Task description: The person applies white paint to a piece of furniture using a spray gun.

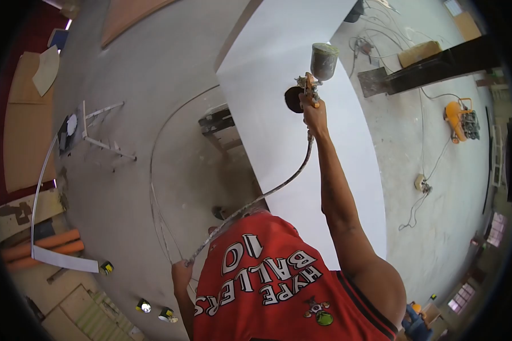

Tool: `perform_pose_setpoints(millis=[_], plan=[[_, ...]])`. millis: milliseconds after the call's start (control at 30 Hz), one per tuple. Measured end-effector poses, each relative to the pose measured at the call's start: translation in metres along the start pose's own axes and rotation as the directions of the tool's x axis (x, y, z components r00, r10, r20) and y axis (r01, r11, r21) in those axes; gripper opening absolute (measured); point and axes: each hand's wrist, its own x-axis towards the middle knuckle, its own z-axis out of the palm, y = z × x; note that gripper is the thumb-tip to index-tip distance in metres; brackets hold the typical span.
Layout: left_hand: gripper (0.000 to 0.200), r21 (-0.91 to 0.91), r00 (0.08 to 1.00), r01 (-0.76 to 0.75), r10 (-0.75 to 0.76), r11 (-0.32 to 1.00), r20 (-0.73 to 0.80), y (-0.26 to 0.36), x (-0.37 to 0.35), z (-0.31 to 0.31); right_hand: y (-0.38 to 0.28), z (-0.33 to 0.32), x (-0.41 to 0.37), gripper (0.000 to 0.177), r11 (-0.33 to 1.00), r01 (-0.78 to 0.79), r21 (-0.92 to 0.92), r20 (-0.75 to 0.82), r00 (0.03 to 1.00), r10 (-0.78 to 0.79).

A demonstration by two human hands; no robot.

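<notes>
My right hand is wrapped round the handle of a spray gun, held out over a large white panel. A metal paint cup sits on the gun. Beside the gun, a dark round hole or patch shows against the white. From the gun's handle a stained air hose curves down across my front to the left. There my left hand is closed round the hose, near my red jersey. The hose's thinner loop runs on over the floor.
Under the panel's left edge stands a dark wooden support. A black beam juts in at the right. An orange compressor and loose cables lie on the right floor. A stepladder-like frame and orange tubes are at the left.
</notes>
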Motion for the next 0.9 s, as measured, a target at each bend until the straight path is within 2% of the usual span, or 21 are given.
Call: perform_pose_setpoints(millis=[33, 100, 200, 300, 333, 367, 433, 500, 533, 600, 633, 700, 767, 833, 900], plan=[[0.038, 0.001, 1.000, -0.012, 0.012, 1.000, 0.003, 0.011, 0.006, -0.004, 0.001, -0.011, 0.008, 0.032, 0.999, 0.028, -0.023, -0.043, 0.999, -0.029], [0.036, -0.036, 0.989, -0.144, 0.143, 0.989, -0.027, 0.032, 0.018, -0.013, -0.001, -0.037, 0.020, 0.033, 0.999, 0.022, -0.034, -0.090, 0.996, -0.025], [0.034, -0.067, 0.991, -0.125, 0.127, 0.990, 0.030, 0.070, 0.026, -0.029, -0.001, -0.072, 0.045, 0.035, 0.996, -0.043, -0.079, -0.171, 0.985, 0.029], [0.034, -0.105, 0.992, -0.084, 0.093, 0.991, 0.087, 0.106, 0.027, -0.043, 0.004, -0.099, 0.069, 0.037, 0.980, 0.014, -0.198, -0.263, 0.962, -0.067], [0.034, -0.105, 0.991, -0.090, 0.099, 0.990, 0.090, 0.110, 0.029, -0.041, 0.007, -0.104, 0.075, 0.037, 0.947, 0.100, -0.305, -0.296, 0.935, -0.195], [0.033, -0.160, 0.988, -0.125, 0.137, 0.979, 0.068, 0.114, 0.029, -0.040, 0.010, -0.107, 0.080, 0.037, 0.947, 0.099, -0.306, -0.300, 0.934, -0.194], [0.033, -0.212, 0.984, -0.158, 0.172, 0.964, 0.047, 0.119, 0.026, -0.039, 0.005, -0.106, 0.077, 0.037, 0.859, 0.141, -0.492, -0.411, 0.832, -0.372], [0.031, -0.224, 0.986, -0.145, 0.159, 0.964, 0.045, 0.123, 0.025, -0.038, 0.004, -0.101, 0.070, 0.036, 0.862, 0.095, -0.498, -0.404, 0.854, -0.328], [0.031, -0.225, 0.987, -0.143, 0.157, 0.964, 0.046, 0.118, 0.027, -0.035, 0.005, -0.097, 0.066, 0.036, 0.869, 0.106, -0.483, -0.353, 0.885, -0.304], [0.029, -0.178, 0.976, -0.212, 0.201, 0.961, -0.079, 0.091, 0.026, -0.025, 0.011, -0.081, 0.053, 0.035, 0.909, 0.141, -0.393, -0.232, 0.941, -0.246], [0.029, -0.183, 0.980, -0.192, 0.179, 0.964, -0.082, 0.081, 0.025, -0.025, 0.014, -0.068, 0.044, 0.034, 0.949, 0.100, -0.298, -0.170, 0.973, -0.156], [0.028, -0.192, 0.963, -0.189, 0.144, 0.963, -0.227, 0.059, 0.019, -0.026, 0.012, -0.046, 0.020, 0.034, 0.977, -0.003, -0.212, 0.012, 1.000, 0.005], [0.033, -0.215, 0.960, -0.129, 0.068, 0.968, -0.270, 0.035, 0.013, -0.025, -0.001, -0.015, -0.010, 0.028, 0.986, -0.081, -0.144, 0.127, 0.987, 0.100], [0.039, -0.201, 0.933, -0.125, 0.046, 0.972, -0.356, 0.026, 0.006, -0.029, -0.002, 0.010, -0.030, 0.025, 0.996, -0.071, -0.046, 0.261, 0.962, 0.080], [0.042, -0.213, 0.931, -0.108, 0.023, 0.971, -0.366, 0.022, -0.001, -0.031, -0.006, 0.031, -0.040, 0.025, 0.989, -0.141, -0.046, 0.391, 0.908, 0.148]])
